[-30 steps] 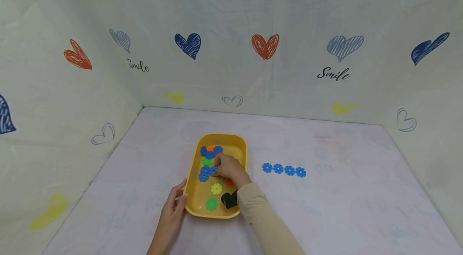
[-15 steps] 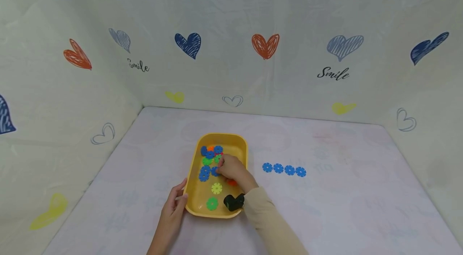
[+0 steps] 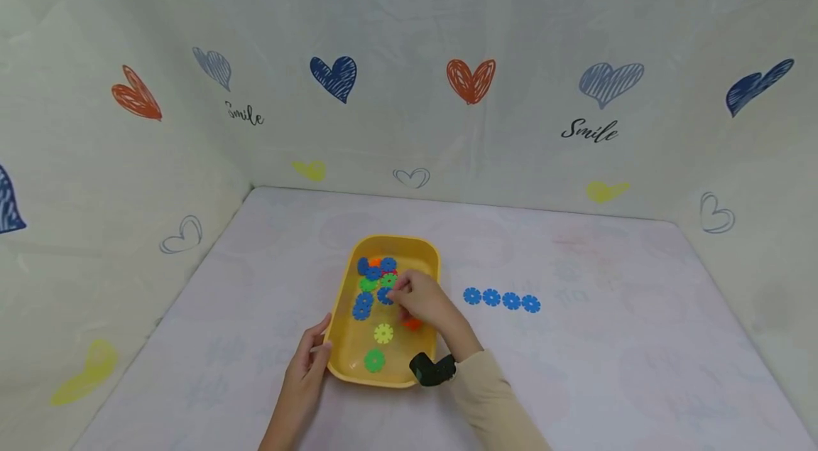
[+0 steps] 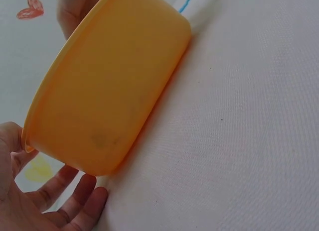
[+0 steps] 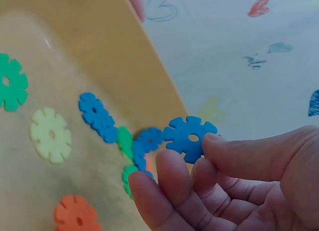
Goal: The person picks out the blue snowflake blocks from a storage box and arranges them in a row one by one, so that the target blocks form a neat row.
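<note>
My right hand [image 3: 424,298] pinches a blue snowflake disc [image 5: 178,135] between thumb and fingers, held over the yellow tray [image 3: 409,251]. At the tray's near left corner, my left hand [image 3: 307,362] grips it, thumb by the rim and fingers against the outer wall in the left wrist view. Inside the tray lie other blue discs [image 3: 362,307], a pale yellow disc [image 5: 51,135], green discs [image 3: 374,361] and an orange disc [image 5: 77,215]. Part of the orange piece is hidden behind my right hand in the head view.
Several blue discs [image 3: 491,297] form a straight row on the white tabletop, right of the tray. A dark band with a camera block [image 3: 431,370] sits on my right wrist. A heart-printed cloth [image 3: 409,131] hangs behind the table and on both sides.
My right hand has lifted a blue disc from the pile and drawn it slightly back and right. A green disc it had covered now shows. The left hand stays at the tray.
</note>
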`<state>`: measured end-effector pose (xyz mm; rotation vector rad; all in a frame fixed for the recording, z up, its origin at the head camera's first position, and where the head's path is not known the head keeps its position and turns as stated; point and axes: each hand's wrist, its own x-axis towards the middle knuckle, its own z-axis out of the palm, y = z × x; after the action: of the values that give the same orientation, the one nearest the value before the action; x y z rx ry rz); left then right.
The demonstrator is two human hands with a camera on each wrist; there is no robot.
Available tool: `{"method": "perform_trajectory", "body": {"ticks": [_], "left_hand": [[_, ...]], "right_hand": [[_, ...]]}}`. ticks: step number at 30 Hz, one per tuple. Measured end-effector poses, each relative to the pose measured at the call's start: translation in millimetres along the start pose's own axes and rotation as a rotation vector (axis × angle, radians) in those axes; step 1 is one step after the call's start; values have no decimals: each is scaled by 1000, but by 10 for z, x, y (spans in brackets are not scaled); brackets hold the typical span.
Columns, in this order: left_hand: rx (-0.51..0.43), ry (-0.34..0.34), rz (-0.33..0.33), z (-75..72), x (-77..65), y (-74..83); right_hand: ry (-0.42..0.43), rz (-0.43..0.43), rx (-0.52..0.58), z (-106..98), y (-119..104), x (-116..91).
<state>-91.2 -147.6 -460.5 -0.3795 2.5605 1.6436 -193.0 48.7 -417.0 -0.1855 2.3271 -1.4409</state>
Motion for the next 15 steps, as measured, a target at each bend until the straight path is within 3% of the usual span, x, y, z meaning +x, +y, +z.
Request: {"method": "perform_trajectory", "body": {"ticks": [6,15], "left_hand": [[4,0,2,0,-6,3],[6,12,2,21,-8,-6]], "right_hand": [[60,-20,75,-192,31,-118],[162,0,101,-408,141,-233]]}}
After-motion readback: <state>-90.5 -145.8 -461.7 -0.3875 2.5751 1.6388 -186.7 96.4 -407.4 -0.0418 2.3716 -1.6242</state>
